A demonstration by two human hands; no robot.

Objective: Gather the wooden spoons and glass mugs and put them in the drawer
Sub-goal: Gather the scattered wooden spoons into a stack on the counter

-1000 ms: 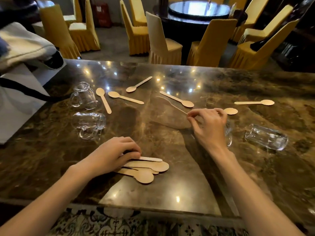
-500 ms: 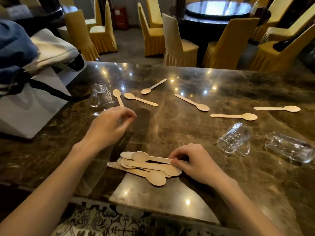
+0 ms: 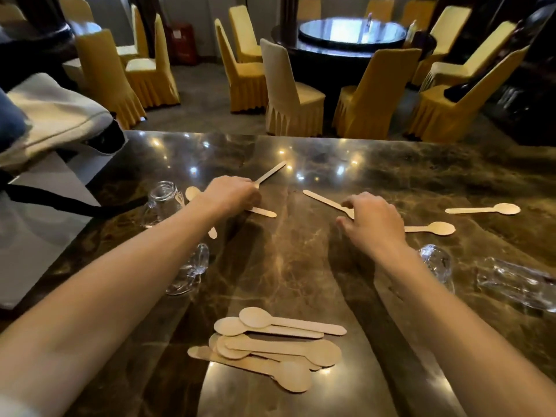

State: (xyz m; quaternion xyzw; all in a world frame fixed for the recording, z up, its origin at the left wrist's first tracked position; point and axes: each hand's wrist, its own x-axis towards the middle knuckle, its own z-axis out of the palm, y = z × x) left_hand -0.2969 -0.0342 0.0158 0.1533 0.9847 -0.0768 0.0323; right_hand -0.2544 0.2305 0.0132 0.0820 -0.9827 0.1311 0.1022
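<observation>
A pile of several wooden spoons lies near the table's front edge. My left hand is curled over the bowl end of a far spoon whose handle sticks out up and to the right. A second spoon's handle shows just below that hand. My right hand is spread over the bowl end of another spoon. Two more spoons lie to the right. Glass mugs: one stands at the left, the others lie on their sides. No drawer is in view.
The dark marble table ends at its far edge. A white bag with a black strap and folded cloth sit on the left end. Yellow-covered chairs and a round table stand beyond.
Both hands left the spoon pile area and reached forward: the left to the far spoons beside the left mug, the right to the spoon in the table's middle.
</observation>
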